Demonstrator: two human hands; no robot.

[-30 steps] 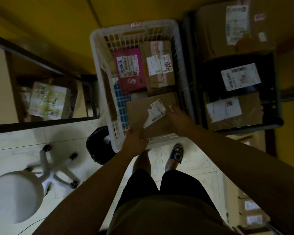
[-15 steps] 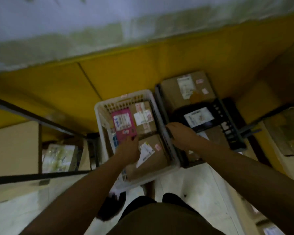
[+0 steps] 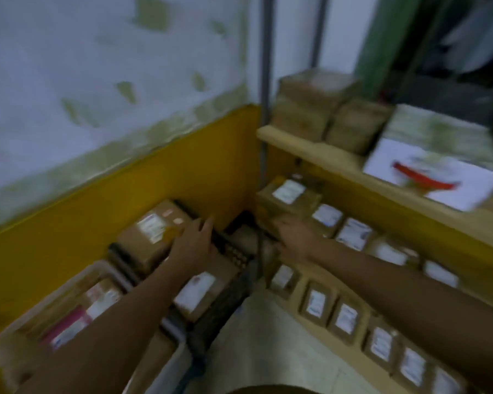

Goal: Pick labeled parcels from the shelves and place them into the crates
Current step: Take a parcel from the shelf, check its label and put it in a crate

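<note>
The view is blurred by motion. My left hand hovers with fingers spread over the black crate, which holds brown labeled parcels. My right hand reaches toward the shelf at the right, fingers apart, next to a brown labeled parcel at the shelf's near end; I cannot tell if it touches it. A row of labeled parcels lines that shelf. The white crate at lower left holds a pink parcel and brown ones.
A lower shelf row of labeled parcels runs along the right. The upper shelf board carries brown boxes and a white box with a red mark. A yellow-and-white wall stands behind the crates.
My view swung up and right from the crates to the shelves. Both hands left the white crate; the left now hovers over the black crate and the right reaches to the shelf.
</note>
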